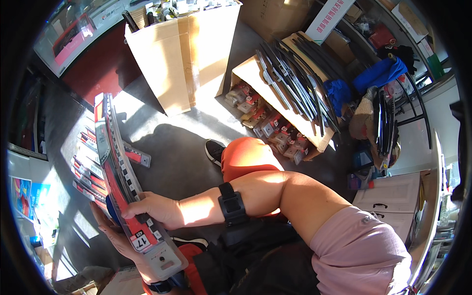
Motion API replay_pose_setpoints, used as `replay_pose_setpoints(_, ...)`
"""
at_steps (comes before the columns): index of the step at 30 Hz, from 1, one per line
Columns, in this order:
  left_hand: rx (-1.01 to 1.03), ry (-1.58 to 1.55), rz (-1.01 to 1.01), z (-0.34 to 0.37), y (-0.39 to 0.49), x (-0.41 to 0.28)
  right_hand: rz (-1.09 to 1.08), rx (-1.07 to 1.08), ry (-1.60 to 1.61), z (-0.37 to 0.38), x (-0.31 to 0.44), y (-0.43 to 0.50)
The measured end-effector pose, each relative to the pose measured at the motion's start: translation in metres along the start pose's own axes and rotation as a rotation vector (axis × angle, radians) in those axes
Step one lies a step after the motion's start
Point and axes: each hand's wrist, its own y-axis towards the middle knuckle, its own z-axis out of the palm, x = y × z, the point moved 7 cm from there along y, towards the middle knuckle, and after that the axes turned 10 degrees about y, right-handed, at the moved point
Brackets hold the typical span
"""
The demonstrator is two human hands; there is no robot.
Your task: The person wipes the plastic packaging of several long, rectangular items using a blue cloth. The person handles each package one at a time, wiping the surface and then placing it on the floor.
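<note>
Several long packaged wiper blades (138,225) in clear plastic and red-and-black card packs are stacked together, slanting up and away from me. My right hand (156,210) grips the stack from the right, its thumb across the top pack. On the other side is my left hand (120,236), against the lower left edge of the stack with its fingers reaching out past it; the packs partly hide it, so its grip does not show clearly. More packaged wiper blades (90,173) lie in a row on the floor beyond. One further pack (138,155) sticks out to the right behind the stack.
A tall cardboard box (184,62) stands ahead. To its right, loose wiper blades (291,81) lie on a long carton (265,84), with more packs (273,127) alongside. Blue cloth (379,75) hangs over a dark metal frame at the right. A white cabinet (391,193) stands nearer.
</note>
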Motion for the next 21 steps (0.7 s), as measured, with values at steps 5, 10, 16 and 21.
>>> replay_pose_setpoints(5, -0.088, 0.059, -0.165, -0.012, 0.000, 0.034, -0.111, -0.023, 0.196, -0.001, 0.024, 0.005)
replay_pose_setpoints(10, -0.194, -0.051, -0.377, -0.070, 0.026, 0.078, -0.194, -0.179, 0.191, -0.009, 0.059, -0.033)
replay_pose_setpoints(16, -0.149, -0.173, -0.373, -0.088, 0.034, 0.074, -0.427, -0.348, 0.401, -0.073, 0.098, -0.146)
replay_pose_setpoints(21, -0.210, 0.121, -0.281, -0.114, 0.028, 0.107, -0.497, -0.509, 0.381, -0.144, 0.104, -0.195)
